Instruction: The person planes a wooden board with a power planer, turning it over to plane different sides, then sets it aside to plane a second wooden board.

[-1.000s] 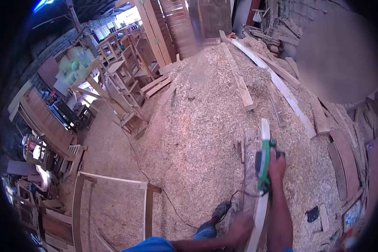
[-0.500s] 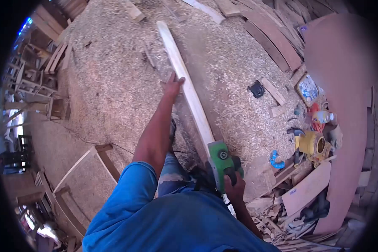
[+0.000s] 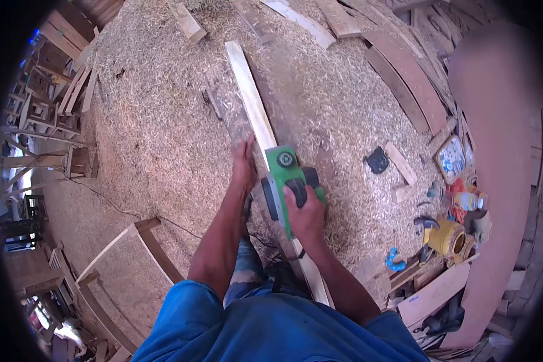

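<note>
A long pale wooden beam runs from the upper middle down toward my body. On top of it sits a green electric planer with a black knob and handle. My right hand is wrapped round the planer's rear handle. My left hand lies along the left side of the beam, just left of the planer, its fingers stretched out. Whether its palm presses on the wood is hard to tell.
Wood shavings cover the ground. On the right are a hammer, a yellow container, a black object and a large reddish board. A wooden frame and a cord lie at the left.
My right hand has pushed the planer forward along the beam, away from my body. My left hand has drawn back slightly toward me, off the beam's top edge.
</note>
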`<state>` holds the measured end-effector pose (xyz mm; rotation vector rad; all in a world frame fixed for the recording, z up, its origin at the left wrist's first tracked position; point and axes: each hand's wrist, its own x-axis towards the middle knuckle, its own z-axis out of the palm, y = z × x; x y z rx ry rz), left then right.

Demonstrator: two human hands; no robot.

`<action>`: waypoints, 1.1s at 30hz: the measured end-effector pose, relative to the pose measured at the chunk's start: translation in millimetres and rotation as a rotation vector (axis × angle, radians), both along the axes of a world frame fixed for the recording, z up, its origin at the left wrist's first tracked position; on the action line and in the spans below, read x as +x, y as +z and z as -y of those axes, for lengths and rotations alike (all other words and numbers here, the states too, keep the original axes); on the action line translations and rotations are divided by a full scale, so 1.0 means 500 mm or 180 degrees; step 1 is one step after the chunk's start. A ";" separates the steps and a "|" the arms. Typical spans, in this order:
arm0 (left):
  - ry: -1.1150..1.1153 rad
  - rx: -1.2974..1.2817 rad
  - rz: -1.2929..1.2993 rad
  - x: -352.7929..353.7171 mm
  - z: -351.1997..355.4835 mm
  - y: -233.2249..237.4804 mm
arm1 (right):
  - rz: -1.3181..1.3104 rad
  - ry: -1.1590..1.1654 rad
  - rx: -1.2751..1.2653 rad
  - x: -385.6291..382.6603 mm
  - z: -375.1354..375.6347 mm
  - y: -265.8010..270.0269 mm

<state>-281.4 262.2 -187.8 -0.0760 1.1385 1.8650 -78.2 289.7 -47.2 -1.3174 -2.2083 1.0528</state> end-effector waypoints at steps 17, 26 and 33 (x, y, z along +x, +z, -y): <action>0.0039 -0.0357 -0.0287 0.013 0.007 -0.033 | -0.0123 0.0274 0.0132 -0.572 -0.268 0.012; -0.0808 -0.1764 -0.2313 0.016 0.020 -0.025 | 0.0037 0.0327 -0.0013 -0.756 -0.363 0.007; -0.1043 -0.1866 -0.2513 0.012 0.020 -0.025 | -0.0043 0.0372 0.0121 -0.864 -0.411 0.033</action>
